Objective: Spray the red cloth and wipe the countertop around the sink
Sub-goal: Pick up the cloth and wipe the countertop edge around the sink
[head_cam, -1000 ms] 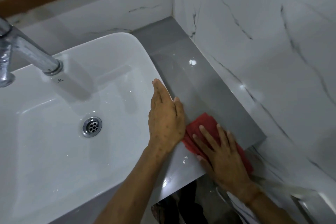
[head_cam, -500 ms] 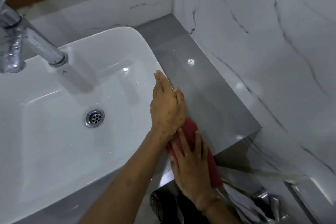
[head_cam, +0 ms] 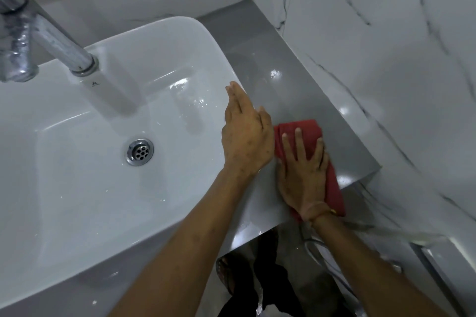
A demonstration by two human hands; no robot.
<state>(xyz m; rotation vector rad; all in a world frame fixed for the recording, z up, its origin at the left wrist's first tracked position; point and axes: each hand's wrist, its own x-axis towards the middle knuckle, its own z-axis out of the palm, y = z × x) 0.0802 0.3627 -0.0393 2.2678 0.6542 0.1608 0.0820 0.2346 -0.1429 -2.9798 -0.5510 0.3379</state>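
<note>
The red cloth [head_cam: 310, 134] lies folded on the grey countertop [head_cam: 291, 90], right of the white sink [head_cam: 90, 162]. My right hand [head_cam: 304, 170] presses flat on the cloth with fingers spread, covering its middle. My left hand [head_cam: 246, 136] rests flat on the sink's right rim, fingers together and pointing away from me, touching the cloth's left edge. No spray bottle is in view.
A chrome tap [head_cam: 38, 33] reaches over the sink from the upper left, and a drain [head_cam: 139, 152] sits in the basin. White marble wall [head_cam: 386, 59] borders the countertop at the right and back. The counter's front edge [head_cam: 360, 180] drops to the floor, where my sandalled foot [head_cam: 226, 275] shows.
My right hand slid the cloth toward me to the counter's front edge, then pushed it away again up the countertop. My left hand stayed on the sink rim.
</note>
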